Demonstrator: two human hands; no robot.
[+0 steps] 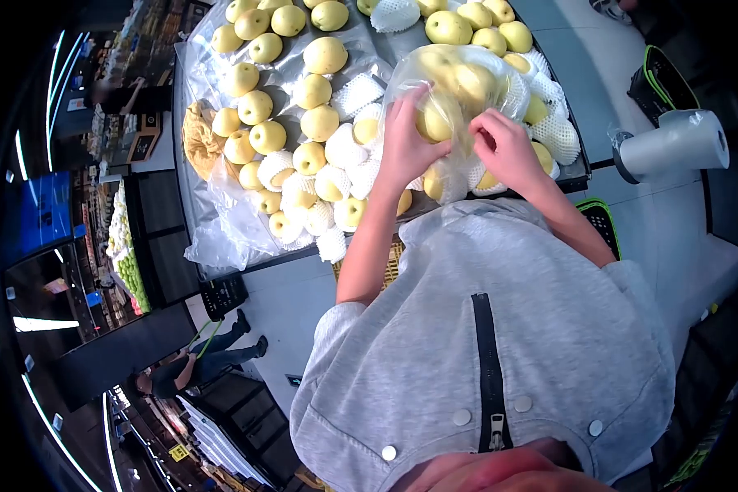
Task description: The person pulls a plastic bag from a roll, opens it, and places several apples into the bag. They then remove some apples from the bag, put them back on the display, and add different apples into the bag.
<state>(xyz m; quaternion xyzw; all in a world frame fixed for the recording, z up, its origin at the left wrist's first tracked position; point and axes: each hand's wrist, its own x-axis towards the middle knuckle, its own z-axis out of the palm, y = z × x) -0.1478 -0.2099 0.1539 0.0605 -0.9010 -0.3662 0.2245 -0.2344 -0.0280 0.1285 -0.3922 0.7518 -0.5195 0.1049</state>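
In the head view, a clear plastic bag [503, 88] with yellow pears inside lies over the fruit pile at the display's near right part. My left hand [410, 146] grips the bag's left side, its thumb by a pear [433, 123] seen through the film. At the bag's right side my right hand [504, 146] is closed, with thumb and fingers pinched together on the thin film. Loose pears [318, 122] surround both hands, several wrapped in white foam nets [344, 148].
A black-edged display table [582, 156] bears the fruit. To the right are a plastic bag roll [672, 152] and a black basket with a green rim [664, 79]. Crumpled clear plastic [234, 217] lies at the table's left corner. Further off stands a person with a basket [221, 295].
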